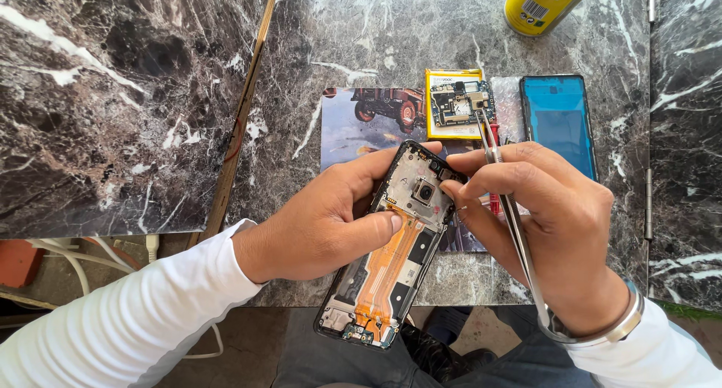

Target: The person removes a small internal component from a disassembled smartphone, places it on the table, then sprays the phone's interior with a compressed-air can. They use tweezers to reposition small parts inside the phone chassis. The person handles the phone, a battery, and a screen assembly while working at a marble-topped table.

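Marble worktop [466, 27], opened phone [391, 260] held over its near edge.
Your left hand [331, 222] clamps the phone steady, fingers closed round it; your right hand [560, 230] pinches tweezers [519, 237] shut-fingered, tips near the camera end.

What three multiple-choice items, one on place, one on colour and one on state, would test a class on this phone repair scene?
1. Where does the circuit board lie?
A. on the yellow battery
B. inside the phone frame
C. on the floor

2. What colour is the long ribbon cable in the frame?
A. green
B. orange
C. white

3. How is the frame held?
A. flat on the table, untouched
B. gripped by the left hand, with its lower end past the table edge
C. pinched in the tweezers

Answers: 1 A, the board rests on the battery behind the hands. 2 B, the strip down the frame is orange. 3 B, the left thumb and fingers clasp the frame, while the right hand holds the tweezers.
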`<state>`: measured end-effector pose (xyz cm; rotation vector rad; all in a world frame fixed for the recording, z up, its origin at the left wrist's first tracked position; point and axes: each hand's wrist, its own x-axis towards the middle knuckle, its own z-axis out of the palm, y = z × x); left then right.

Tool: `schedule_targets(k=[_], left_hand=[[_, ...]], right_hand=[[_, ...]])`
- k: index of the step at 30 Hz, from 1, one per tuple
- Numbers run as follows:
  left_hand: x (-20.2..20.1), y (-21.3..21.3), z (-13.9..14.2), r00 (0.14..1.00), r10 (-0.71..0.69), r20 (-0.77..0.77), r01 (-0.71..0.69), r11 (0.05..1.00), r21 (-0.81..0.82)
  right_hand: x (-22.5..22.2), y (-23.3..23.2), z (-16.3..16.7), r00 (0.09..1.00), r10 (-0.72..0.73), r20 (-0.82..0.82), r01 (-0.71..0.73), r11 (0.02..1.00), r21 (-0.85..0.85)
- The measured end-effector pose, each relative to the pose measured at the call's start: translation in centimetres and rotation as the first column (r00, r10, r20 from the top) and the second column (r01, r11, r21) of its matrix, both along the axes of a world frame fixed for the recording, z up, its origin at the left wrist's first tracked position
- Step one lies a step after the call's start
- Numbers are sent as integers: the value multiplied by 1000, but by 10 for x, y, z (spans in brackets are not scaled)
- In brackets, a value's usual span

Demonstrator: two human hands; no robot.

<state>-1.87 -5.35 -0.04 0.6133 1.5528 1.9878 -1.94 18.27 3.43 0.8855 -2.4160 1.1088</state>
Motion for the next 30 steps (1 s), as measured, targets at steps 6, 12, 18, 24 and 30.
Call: schedule_targets(k=[6,12,18,24,30], left_hand=[[0,-1,-1,999,0,-32,0,1000,6],[0,-3,0,1000,7,-23,-7,1000,-14],[0,-1,-1,999,-11,48,9,999,44],[-1,-2,-1,1000,-10,-15,10,999,49],[-2,0,0,1000,-15,-27,16,998,61]], right_hand=[[2,-4,3,998,5,-67,-6,1000,-10],[2,-6,5,988,39,-147,-36,999,24],[1,-6,4,991,30,-132,-28,999,19],[3,-3,3,998,-2,-61,-1,999,-48],[5,9,-5,955,-86,285,168,945,-281]])
